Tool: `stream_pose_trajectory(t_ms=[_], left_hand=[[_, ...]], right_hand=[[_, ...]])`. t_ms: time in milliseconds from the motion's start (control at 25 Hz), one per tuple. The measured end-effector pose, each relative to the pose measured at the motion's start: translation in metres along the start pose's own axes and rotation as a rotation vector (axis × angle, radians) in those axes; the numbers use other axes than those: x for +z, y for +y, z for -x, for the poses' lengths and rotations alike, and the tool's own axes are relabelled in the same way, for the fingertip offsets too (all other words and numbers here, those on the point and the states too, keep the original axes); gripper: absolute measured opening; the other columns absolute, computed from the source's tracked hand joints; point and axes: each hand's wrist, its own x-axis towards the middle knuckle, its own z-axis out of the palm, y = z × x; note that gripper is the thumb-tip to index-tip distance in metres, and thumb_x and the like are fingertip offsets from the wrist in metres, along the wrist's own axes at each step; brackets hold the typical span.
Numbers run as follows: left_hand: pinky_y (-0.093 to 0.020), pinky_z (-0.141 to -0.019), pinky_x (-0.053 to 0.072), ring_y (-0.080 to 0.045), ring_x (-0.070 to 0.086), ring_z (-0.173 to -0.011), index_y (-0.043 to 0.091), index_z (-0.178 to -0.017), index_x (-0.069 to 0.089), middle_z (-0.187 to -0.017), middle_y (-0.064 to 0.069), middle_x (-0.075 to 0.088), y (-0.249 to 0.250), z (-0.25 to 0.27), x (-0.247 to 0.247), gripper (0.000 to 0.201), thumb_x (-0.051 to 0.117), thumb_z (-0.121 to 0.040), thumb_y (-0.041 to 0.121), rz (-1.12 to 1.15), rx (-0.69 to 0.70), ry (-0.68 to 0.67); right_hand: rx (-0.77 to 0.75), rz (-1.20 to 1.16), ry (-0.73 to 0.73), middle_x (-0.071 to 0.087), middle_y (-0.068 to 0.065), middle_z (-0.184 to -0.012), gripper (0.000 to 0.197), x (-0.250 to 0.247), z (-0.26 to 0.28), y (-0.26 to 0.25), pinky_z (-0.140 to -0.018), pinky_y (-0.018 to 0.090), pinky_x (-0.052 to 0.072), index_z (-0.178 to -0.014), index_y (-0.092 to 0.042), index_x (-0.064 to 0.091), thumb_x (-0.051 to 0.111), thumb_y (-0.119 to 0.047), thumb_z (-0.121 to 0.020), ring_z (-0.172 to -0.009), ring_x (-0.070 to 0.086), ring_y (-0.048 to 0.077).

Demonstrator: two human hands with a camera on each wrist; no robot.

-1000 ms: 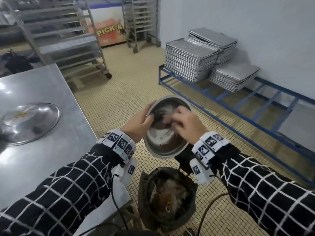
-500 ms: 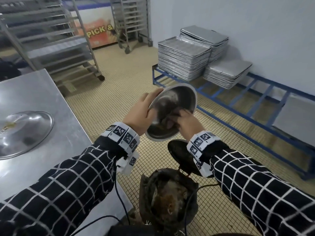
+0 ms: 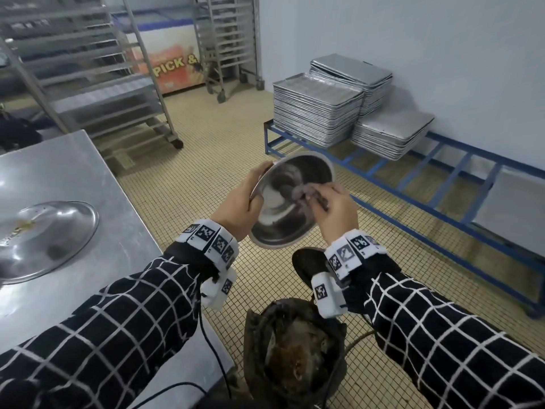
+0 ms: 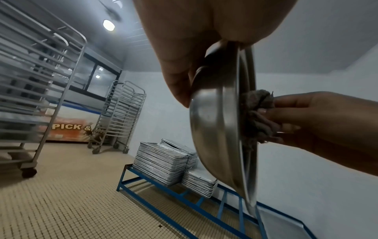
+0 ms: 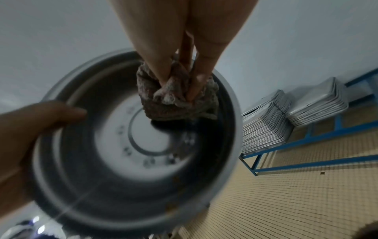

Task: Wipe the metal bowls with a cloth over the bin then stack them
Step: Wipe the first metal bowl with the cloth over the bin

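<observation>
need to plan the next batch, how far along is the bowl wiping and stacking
Done: nothing clearly finished; no stack of wiped bowls shows in any view.
In hand: the left hand grips the tilted metal bowl by its rim above the bin, while the right hand pinches the cloth against its inside. Specks remain near the rim.
Left: finish this bowl and stack it. A soiled metal dish waits on the table.

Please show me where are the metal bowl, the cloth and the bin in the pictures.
metal bowl (image 3: 280, 228): head view, lower inner wall.
cloth (image 5: 163, 103): right wrist view, bunched middle, under the fingertips.
bin (image 3: 253, 343): head view, left rim of its dark liner.
</observation>
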Motion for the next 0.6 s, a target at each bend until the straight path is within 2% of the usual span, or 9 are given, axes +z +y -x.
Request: stream_pose_trajectory(t_ms=[40, 80, 160, 200, 280, 400, 480, 600], left_hand=[[-0.018, -0.059, 0.053, -0.009, 0.061, -0.084, 0.033, -0.145, 0.024, -0.117, -0.006, 0.058, 0.001, 0.001, -0.001, 0.051, 0.031, -0.1, 0.011, 0.024, -0.008, 0.001], [-0.016, -0.057, 0.051, -0.006, 0.061, -0.081, 0.032, -0.145, 0.025, -0.113, -0.005, 0.059, 0.003, 0.002, -0.001, 0.047, 0.03, -0.101, 0.014, 0.039, -0.003, 0.002], [-0.019, -0.062, 0.053, -0.009, 0.063, -0.084, 0.031, -0.144, 0.026, -0.112, -0.005, 0.061, 0.007, 0.004, -0.001, 0.042, 0.029, -0.104, 0.021, 0.075, 0.013, -0.01], [-0.023, -0.065, 0.055, -0.014, 0.065, -0.087, 0.031, -0.143, 0.027, -0.113, -0.004, 0.061, 0.009, 0.006, -0.002, 0.04, 0.029, -0.104, 0.025, 0.09, 0.013, -0.016], [-0.028, -0.072, 0.055, -0.02, 0.064, -0.096, 0.032, -0.143, 0.028, -0.116, -0.003, 0.059, 0.007, 0.006, -0.004, 0.039, 0.03, -0.103, 0.029, 0.106, 0.016, 0.024], [-0.035, -0.091, 0.047, -0.019, 0.055, -0.113, 0.034, -0.142, 0.029, -0.129, -0.001, 0.054, 0.001, 0.005, -0.011, 0.044, 0.03, -0.098, 0.037, 0.085, 0.061, 0.099], [-0.039, -0.098, 0.044, -0.017, 0.051, -0.118, 0.033, -0.142, 0.03, -0.133, 0.001, 0.051, -0.004, 0.005, -0.014, 0.046, 0.03, -0.096, 0.036, 0.052, 0.084, 0.096], [-0.045, -0.099, 0.045, -0.018, 0.051, -0.119, 0.033, -0.142, 0.03, -0.134, 0.0, 0.051, -0.012, 0.006, -0.014, 0.046, 0.029, -0.097, 0.039, 0.034, 0.063, 0.115]], right_hand=[[0.038, -0.008, 0.039, 0.056, 0.005, -0.122, 0.03, 0.002, -0.007, -0.006, -0.096, 0.023, 0.043, -0.118, -0.006, 0.065, 0.063, -0.014, -0.09, -0.108, 0.051, 0.015], [0.059, -0.007, 0.056, 0.056, 0.006, -0.123, 0.031, 0.004, -0.013, -0.011, -0.097, 0.024, 0.042, -0.119, -0.005, 0.064, 0.062, -0.013, -0.09, -0.11, 0.051, 0.018], [0.017, 0.017, 0.046, 0.057, 0.01, -0.122, 0.028, 0.011, -0.02, -0.018, -0.095, 0.019, 0.038, -0.115, -0.001, 0.065, 0.062, -0.007, -0.088, -0.111, 0.053, 0.022], [-0.033, 0.051, 0.009, 0.058, 0.01, -0.121, 0.025, 0.016, -0.019, -0.018, -0.095, 0.018, 0.038, -0.11, 0.0, 0.067, 0.062, -0.004, -0.086, -0.111, 0.054, 0.023], [-0.131, 0.089, -0.149, 0.057, 0.005, -0.121, 0.022, 0.027, -0.008, -0.015, -0.101, 0.024, 0.039, -0.105, -0.005, 0.069, 0.062, -0.003, -0.085, -0.11, 0.053, 0.02], [-0.152, 0.007, -0.419, 0.054, -0.007, -0.122, 0.025, 0.037, 0.012, -0.005, -0.103, 0.02, 0.038, -0.113, -0.019, 0.069, 0.064, -0.015, -0.089, -0.109, 0.05, 0.008], [-0.201, 0.055, -0.453, 0.058, -0.003, -0.122, 0.023, 0.04, 0.015, -0.001, -0.1, 0.023, 0.042, -0.114, -0.021, 0.068, 0.063, -0.023, -0.091, -0.108, 0.055, 0.013], [-0.27, 0.207, -0.54, 0.063, 0.006, -0.113, 0.024, 0.035, 0.013, 0.002, -0.095, 0.031, 0.047, -0.113, -0.015, 0.068, 0.06, -0.02, -0.092, -0.103, 0.058, 0.019]])
